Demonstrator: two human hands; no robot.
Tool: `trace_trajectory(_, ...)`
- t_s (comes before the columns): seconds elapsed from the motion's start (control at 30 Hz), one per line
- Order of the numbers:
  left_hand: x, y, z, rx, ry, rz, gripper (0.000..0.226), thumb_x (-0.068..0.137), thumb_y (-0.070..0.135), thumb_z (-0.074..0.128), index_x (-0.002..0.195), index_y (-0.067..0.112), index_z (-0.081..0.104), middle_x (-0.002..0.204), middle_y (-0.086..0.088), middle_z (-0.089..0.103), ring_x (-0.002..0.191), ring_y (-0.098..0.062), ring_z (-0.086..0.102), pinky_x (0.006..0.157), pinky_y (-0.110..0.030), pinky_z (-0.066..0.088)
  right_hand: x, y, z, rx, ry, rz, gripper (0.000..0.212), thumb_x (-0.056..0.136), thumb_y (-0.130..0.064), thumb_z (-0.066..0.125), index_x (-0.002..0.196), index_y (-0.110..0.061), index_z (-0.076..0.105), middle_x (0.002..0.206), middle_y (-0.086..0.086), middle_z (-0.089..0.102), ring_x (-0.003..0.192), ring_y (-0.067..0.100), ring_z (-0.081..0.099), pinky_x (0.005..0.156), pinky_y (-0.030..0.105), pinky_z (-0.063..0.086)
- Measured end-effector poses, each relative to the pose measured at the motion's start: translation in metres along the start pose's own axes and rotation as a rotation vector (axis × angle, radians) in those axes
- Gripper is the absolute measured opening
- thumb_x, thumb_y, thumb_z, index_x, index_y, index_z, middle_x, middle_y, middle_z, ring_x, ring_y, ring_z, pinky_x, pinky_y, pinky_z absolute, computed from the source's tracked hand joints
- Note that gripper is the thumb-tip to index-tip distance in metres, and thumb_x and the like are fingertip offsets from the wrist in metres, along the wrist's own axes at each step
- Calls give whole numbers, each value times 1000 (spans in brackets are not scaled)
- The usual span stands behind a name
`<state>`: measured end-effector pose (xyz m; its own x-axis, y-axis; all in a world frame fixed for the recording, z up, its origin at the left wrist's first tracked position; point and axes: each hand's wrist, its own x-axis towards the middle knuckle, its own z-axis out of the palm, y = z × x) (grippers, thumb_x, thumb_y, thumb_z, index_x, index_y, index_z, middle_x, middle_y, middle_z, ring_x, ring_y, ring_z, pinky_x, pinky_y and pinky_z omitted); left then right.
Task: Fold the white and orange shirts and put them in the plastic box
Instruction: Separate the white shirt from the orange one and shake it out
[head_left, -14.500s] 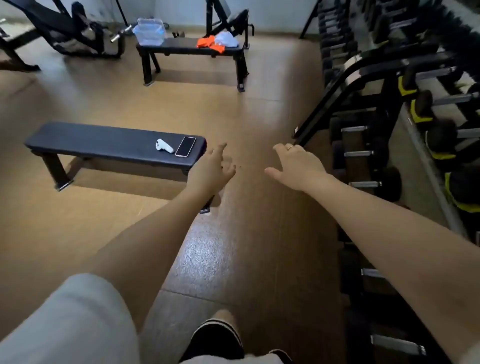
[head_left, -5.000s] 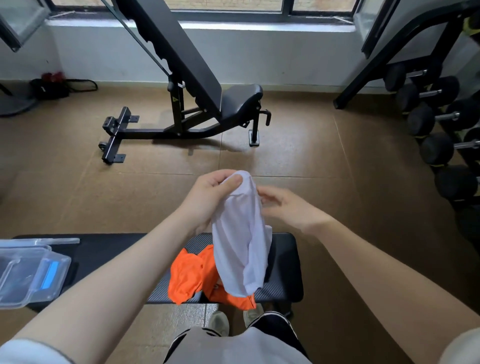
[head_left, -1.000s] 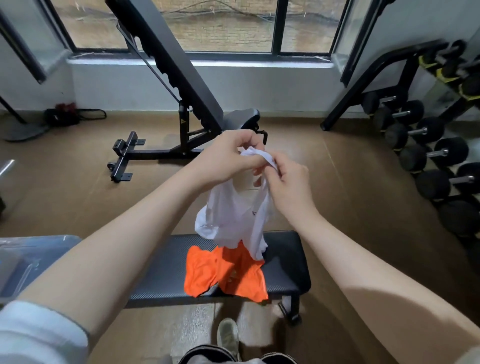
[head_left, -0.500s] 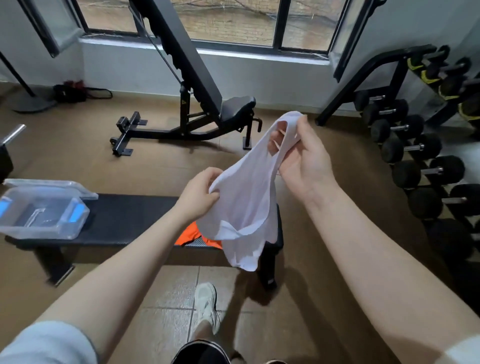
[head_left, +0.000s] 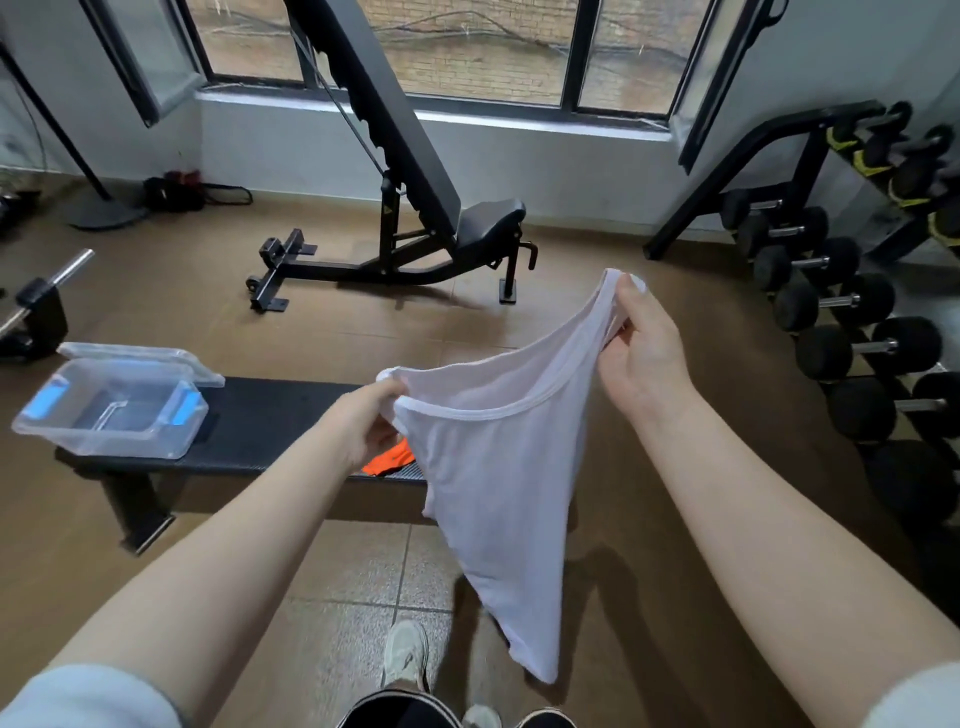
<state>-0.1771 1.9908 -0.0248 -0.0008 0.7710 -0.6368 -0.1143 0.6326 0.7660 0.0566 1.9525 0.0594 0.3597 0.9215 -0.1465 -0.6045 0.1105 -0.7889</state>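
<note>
Your left hand (head_left: 363, 423) and right hand (head_left: 641, 353) each pinch the white shirt (head_left: 498, 467) at frame centre, stretching its top edge; the orange shirt (head_left: 388, 461) lies on the bench (head_left: 270, 415).

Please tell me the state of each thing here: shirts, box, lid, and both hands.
White shirt: held up, unfolded, hanging.
Orange shirt: on bench, mostly hidden.
Box: open, empty.
Lid: off, behind box.
Left hand: grips white shirt.
Right hand: grips white shirt.
</note>
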Motion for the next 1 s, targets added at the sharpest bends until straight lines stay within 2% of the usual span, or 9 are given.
trace_trajectory(0.1, -15, 5, 2, -69, -71, 230, 11, 82, 6, 59, 78, 14, 65, 68, -2, 64, 59, -14, 58, 52, -19, 49, 2, 2, -15, -95, 83, 23, 11, 94, -14, 52, 90, -9, 61, 87, 6, 62, 83, 17, 61, 90, 34, 50)
trace_trajectory(0.33, -21, 5, 5, 109, 18, 468, 31, 80, 25, 58, 82, -6, 59, 78, -10, 52, 71, -18, 46, 65, -29, 41, 16, 14, -66, -634, 302, 62, 27, 84, -8, 59, 61, -10, 45, 63, 7, 42, 63, 18, 44, 58, 27, 34)
trace_trajectory(0.47, -23, 1, 4, 307, 196, 645, 43, 74, 39, 56, 67, -4, 52, 68, -6, 42, 65, -16, 35, 65, -30, 28, 22, 23, -85, -943, 362, 21, 27, 81, -7, 48, 75, 19, 49, 69, 10, 39, 70, 19, 35, 58, 27, 24)
trace_trajectory(0.63, -34, 2, 10, 219, 249, 771, 17, 84, 25, 66, 85, 8, 69, 97, 1, 58, 76, -1, 54, 63, -10, 45, 20, 21, -86, -1125, 297, 13, 28, 90, -13, 38, 66, -6, 49, 67, 6, 39, 69, 20, 30, 57, 30, 24)
trace_trajectory(0.7, -37, 2, 12, 120, 174, 741, 16, 86, 21, 64, 92, 7, 70, 91, -1, 65, 77, -5, 59, 61, -7, 48, 21, 20, -79, -1047, 265, 33, 32, 93, -19, 41, 75, 1, 59, 71, 23, 48, 69, 28, 49, 62, 33, 36)
trace_trajectory(0.73, -39, 1, 13, 88, 150, 723, 16, 87, 19, 62, 91, 5, 69, 84, -2, 65, 71, -5, 59, 59, -9, 48, 21, 20, -75, -908, 244, 76, 32, 93, -22, 46, 87, 3, 63, 102, 36, 53, 102, 26, 57, 71, 35, 42)
trace_trajectory(0.8, -40, 0, 12, 38, 129, 694, 25, 90, 22, 58, 87, -2, 65, 76, -7, 59, 65, -7, 55, 61, -17, 47, 21, 17, -70, -588, 152, 161, 26, 95, -28, 49, 95, -7, 64, 100, 0, 56, 105, 24, 56, 88, 31, 43)
trace_trajectory(0.9, -38, -1, 6, -25, 148, 667, 34, 92, 24, 54, 86, -9, 59, 79, -9, 49, 72, -16, 43, 60, -23, 39, 21, 18, -69, -297, 14, 226, 30, 98, -31, 41, 96, -11, 63, 100, 5, 64, 97, 17, 59, 96, 31, 44)
trace_trajectory(1.0, -31, -2, -7, -21, 252, 607, 27, 90, 24, 55, 83, -1, 62, 80, -8, 49, 73, -16, 42, 59, -26, 36, 24, 26, -71, -354, -38, 204, 31, 99, -30, 39, 98, -11, 63, 99, 5, 65, 93, 17, 62, 92, 31, 47)
